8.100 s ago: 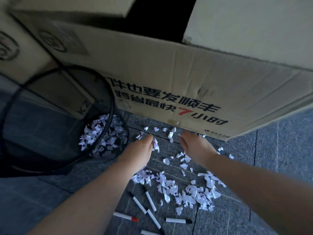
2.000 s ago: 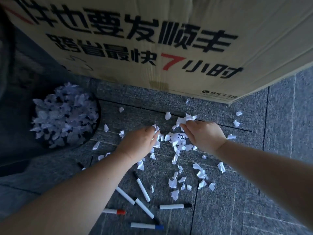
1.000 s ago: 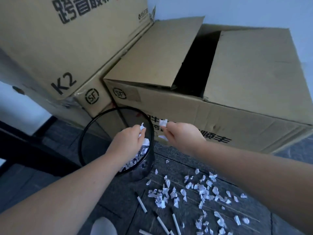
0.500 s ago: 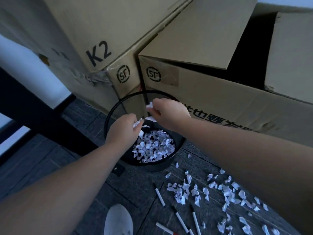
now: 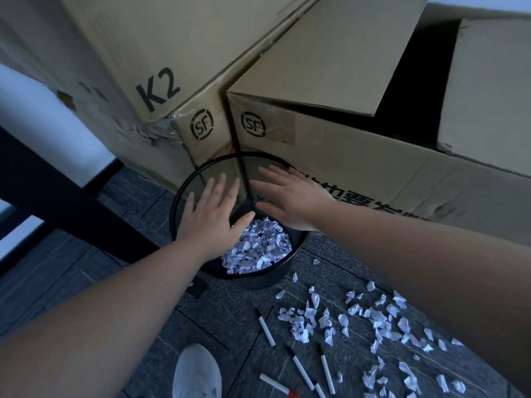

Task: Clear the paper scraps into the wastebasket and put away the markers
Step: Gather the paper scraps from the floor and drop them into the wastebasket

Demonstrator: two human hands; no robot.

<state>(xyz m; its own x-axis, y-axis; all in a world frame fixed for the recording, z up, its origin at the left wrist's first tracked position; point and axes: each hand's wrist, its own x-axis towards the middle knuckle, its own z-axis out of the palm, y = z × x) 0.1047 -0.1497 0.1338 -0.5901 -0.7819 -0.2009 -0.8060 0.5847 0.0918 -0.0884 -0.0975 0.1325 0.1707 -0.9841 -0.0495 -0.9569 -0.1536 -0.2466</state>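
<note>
A black mesh wastebasket (image 5: 184, 202) stands on the dark carpet against the cardboard boxes, with a heap of white paper scraps in the basket (image 5: 255, 248). My left hand (image 5: 214, 209) and my right hand (image 5: 290, 193) hover over its mouth, fingers spread and straight, holding nothing. More loose scraps on the floor (image 5: 373, 320) lie scattered to the right of the basket. Several white markers (image 5: 300, 367) lie on the carpet near the bottom edge, one with a red cap.
Large cardboard boxes (image 5: 359, 168) rise right behind the basket, one with open flaps. A black bar or table leg (image 5: 71, 196) crosses the left side. A white shoe toe (image 5: 198, 372) shows at the bottom.
Both hands carried pinched scraps from the floor to the basket, then opened over it; the scraps they held are gone from the fingers. The view has closed in on the basket.
</note>
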